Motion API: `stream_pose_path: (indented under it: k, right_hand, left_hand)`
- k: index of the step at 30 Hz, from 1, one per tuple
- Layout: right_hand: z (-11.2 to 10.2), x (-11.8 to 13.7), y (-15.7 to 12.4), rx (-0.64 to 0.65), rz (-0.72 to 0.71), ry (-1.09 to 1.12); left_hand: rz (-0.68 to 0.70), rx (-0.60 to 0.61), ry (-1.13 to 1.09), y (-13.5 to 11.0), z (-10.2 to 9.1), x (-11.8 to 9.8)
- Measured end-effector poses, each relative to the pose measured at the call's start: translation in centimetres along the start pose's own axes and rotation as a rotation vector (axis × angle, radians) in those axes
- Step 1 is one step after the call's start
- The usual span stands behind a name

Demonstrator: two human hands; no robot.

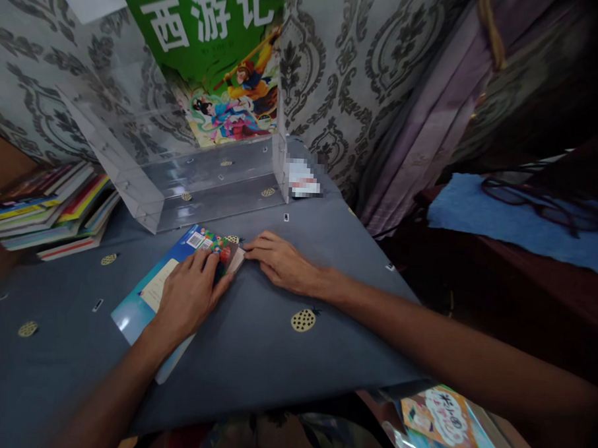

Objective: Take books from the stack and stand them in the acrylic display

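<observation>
At about eight o'clock in the head view, a blue paperback with a glossy cover point(141, 309) is laid flat, back up, on a dark grey-blue cloth printed with yellow pineapples point(272, 375). The cover is pressed by the left hand point(190, 288), its fingers spread over it rather than closed round it. The right hand point(282, 263) is set between two and three o'clock from there, fingertips gathered at the book's far right corner; whether the corner is pinched cannot be told.

For neat handling, the book is best kept steady under the left palm, with only light fingertip pressure applied at the corner so that no page is creased.

Between four and five o'clock, 米小圈 can seemingly be read on an orange book cover point(441, 422). On the paperback a barcode point(195, 239) is shown; the small print cannot be read. Beyond, a clear plastic stand point(148, 211) is placed toward ten o'clock, and a stack of books with coloured covers point(56, 213) toward nine, titles illegible. Farthest, toward eleven, 西游记 is printed in white on a tall green illustrated cover point(187, 67).
</observation>
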State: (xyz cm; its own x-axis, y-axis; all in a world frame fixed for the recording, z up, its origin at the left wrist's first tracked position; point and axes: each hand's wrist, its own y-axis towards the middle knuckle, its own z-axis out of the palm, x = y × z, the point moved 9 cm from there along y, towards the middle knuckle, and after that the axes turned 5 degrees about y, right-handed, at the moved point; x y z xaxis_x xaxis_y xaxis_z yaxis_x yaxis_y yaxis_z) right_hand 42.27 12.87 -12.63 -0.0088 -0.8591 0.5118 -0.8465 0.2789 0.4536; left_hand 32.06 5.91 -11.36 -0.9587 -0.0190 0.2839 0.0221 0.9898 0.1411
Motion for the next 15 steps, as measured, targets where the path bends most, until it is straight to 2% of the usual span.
stream_pose_path:
  k: [3,7,15]
  right_hand:
    - [0.36,0.28,-0.03,0.044,-0.016,-0.044]
    - [0.58,-0.02,0.0,0.095,0.032,-0.099]
    - [0.06,-0.64,0.12,0.03,0.047,-0.047]
  left_hand:
    - [0.006,-0.001,0.001,-0.02,-0.07,-0.05]
    - [0.012,0.012,-0.011,0.01,-0.07,-0.06]
    - [0.022,0.01,-0.039,-0.11,0.34,0.02]
